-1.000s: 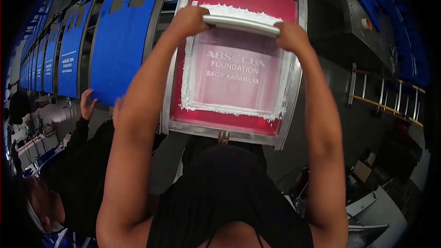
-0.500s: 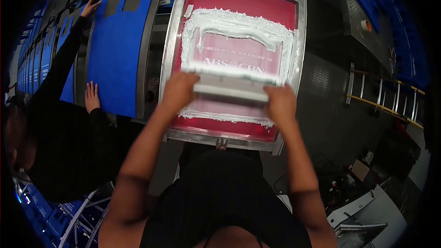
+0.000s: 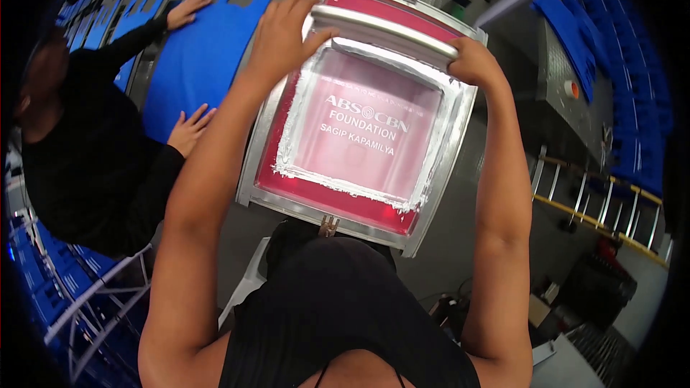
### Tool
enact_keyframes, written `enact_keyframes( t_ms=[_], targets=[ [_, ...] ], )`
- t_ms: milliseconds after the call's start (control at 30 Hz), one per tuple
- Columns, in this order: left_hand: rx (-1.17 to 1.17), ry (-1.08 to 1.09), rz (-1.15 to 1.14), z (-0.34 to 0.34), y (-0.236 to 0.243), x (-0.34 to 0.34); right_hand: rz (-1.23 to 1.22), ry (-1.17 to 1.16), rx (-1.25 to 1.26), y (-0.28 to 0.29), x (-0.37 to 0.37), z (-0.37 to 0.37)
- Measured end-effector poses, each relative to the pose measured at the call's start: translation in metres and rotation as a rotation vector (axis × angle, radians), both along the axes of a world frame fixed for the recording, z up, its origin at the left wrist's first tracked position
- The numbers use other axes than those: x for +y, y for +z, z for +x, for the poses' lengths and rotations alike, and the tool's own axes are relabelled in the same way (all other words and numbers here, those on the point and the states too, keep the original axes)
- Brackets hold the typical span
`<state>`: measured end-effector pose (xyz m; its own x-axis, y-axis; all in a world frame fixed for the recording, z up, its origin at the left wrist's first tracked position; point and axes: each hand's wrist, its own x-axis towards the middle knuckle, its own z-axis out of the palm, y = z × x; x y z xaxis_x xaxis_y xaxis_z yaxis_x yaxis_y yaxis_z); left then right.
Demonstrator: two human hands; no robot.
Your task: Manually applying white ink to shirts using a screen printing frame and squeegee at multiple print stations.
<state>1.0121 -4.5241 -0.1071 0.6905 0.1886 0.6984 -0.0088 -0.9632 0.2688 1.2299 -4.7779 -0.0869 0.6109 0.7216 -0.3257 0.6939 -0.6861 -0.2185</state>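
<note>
A silver-framed printing screen with a red border lies before me, with pale lettering in the middle of its pink window. Across its far end rests a long squeegee, tilted slightly down to the right. My left hand has the squeegee's left end between thumb and fingers. The right end is in the closed grip of my right hand. White ink rings the window in a thick, ragged band; more lies just on the near side of the squeegee. Its blade edge is hidden.
At my left, a co-worker in black sleeves has both hands on a blue bag-shaped cloth on a board. More blue cloths lie at the right. A yellow-railed ladder is on the right, beyond the grey floor.
Both hands have pushed the squeegee away from me, from mid-screen to the far end. More lettering now shows. The co-worker's hands have moved right on the blue cloth.
</note>
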Motion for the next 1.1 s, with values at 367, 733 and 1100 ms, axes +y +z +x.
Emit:
enact_keyframes(
  t_ms=[367,733,1100],
  targets=[
    [1.087,-0.443,-1.826,-0.285,-0.146,-0.206,0.035,0.116,-0.015,-0.045,0.035,0.006],
    [0.987,-0.662,-1.694,-0.265,-0.112,-0.206,-0.034,0.022,-0.113,-0.026,0.047,-0.045],
    [0.991,-0.600,-1.746,-0.263,-0.109,-0.202,0.175,0.082,-0.101,-0.013,-0.080,-0.338]
  ],
)
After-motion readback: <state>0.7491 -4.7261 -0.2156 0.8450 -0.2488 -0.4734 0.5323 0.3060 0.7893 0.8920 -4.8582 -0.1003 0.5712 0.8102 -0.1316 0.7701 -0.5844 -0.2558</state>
